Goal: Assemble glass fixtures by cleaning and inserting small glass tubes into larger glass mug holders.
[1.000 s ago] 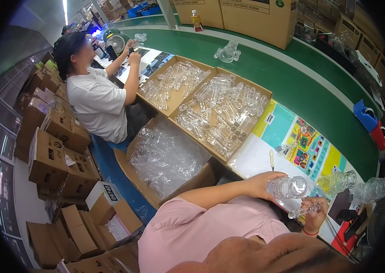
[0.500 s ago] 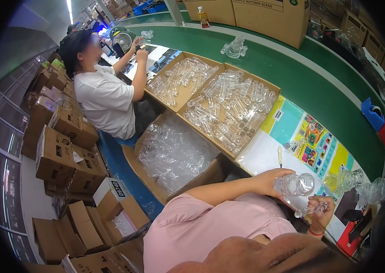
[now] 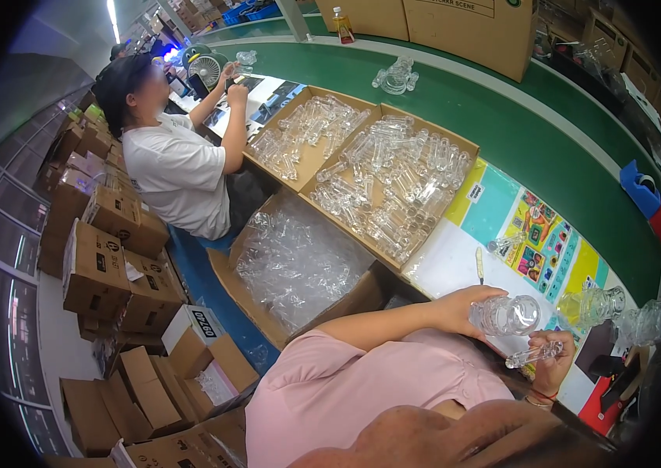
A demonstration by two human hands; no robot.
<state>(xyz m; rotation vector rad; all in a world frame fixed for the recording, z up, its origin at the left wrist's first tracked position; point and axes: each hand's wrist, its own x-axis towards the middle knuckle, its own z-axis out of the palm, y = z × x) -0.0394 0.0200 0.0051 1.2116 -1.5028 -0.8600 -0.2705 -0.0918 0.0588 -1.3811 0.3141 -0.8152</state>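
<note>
My left hand (image 3: 461, 310) is closed round a wide, clear plastic jar-shaped part (image 3: 505, 315), held above the table's near edge. Just to its right, my right hand (image 3: 554, 363) pinches a slim clear plastic tube-shaped part (image 3: 532, 356), whose free end points left under the jar-shaped part. The two parts look close together, but I cannot tell if they touch. Beyond my hands lie more clear parts: a round one (image 3: 592, 305), a wrapped-looking one (image 3: 650, 321) and a small one (image 3: 505, 243). A thin pen-like tool (image 3: 479, 265) rests on the white sheet.
Two shallow cartons, a near one (image 3: 467, 156) and a farther one (image 3: 311, 173), hold many clear tube parts. Below them stands a box of clear bags (image 3: 299, 265). A co-worker (image 3: 178, 160) sits at the left, holding a clear part. A red tape dispenser (image 3: 597, 405) stands at right.
The slim tube part in my right hand has tilted slightly and shifted a little. My left hand keeps its hold on the jar-shaped part. The view has moved slightly.
</note>
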